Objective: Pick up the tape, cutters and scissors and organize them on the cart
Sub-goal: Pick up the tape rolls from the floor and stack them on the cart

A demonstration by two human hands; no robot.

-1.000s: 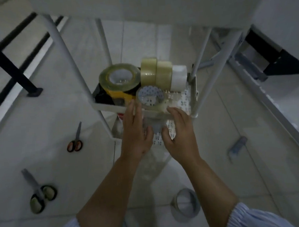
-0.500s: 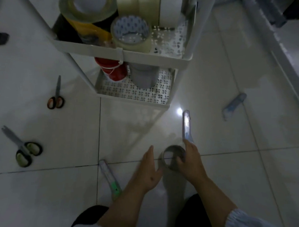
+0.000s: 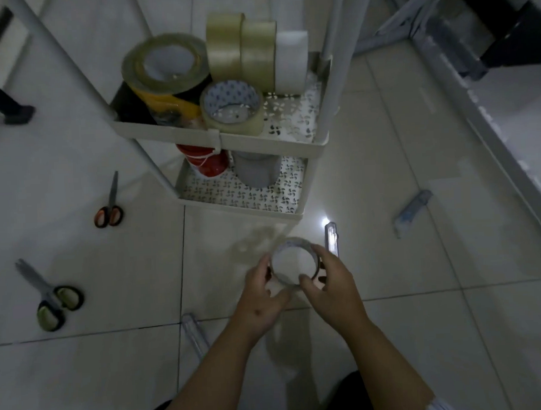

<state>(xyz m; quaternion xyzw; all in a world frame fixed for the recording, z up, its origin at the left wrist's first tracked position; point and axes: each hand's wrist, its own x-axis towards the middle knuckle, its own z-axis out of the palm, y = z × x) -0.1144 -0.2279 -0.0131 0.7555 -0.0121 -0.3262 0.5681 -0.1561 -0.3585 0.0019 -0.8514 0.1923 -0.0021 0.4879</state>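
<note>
Both hands hold a clear tape roll (image 3: pixel 293 261) just above the tiled floor, in front of the white cart (image 3: pixel 260 143). My left hand (image 3: pixel 261 298) grips its left side and my right hand (image 3: pixel 331 287) its right side. The cart's middle shelf carries several tape rolls: a large one (image 3: pixel 164 63) on a yellow-black roll, a clear one (image 3: pixel 231 109) and upright ones (image 3: pixel 256 56). Orange-handled scissors (image 3: pixel 108 205) and grey-green scissors (image 3: pixel 51 296) lie on the floor at left. Cutters lie on the floor: one (image 3: pixel 331 237) beside my right hand, one (image 3: pixel 412 212) at right, one (image 3: pixel 194 332) by my left forearm.
The cart's lower shelf (image 3: pixel 240 190) holds a red-white roll (image 3: pixel 207 162) and a grey roll (image 3: pixel 257 173). A black table leg (image 3: pixel 1 98) stands at far left. A white ledge (image 3: pixel 507 126) runs along the right side.
My hands left the cart shelf, dropped to the floor, closed around the clear tape roll and lifted it. The view tilted down, then back up toward the cart.
</note>
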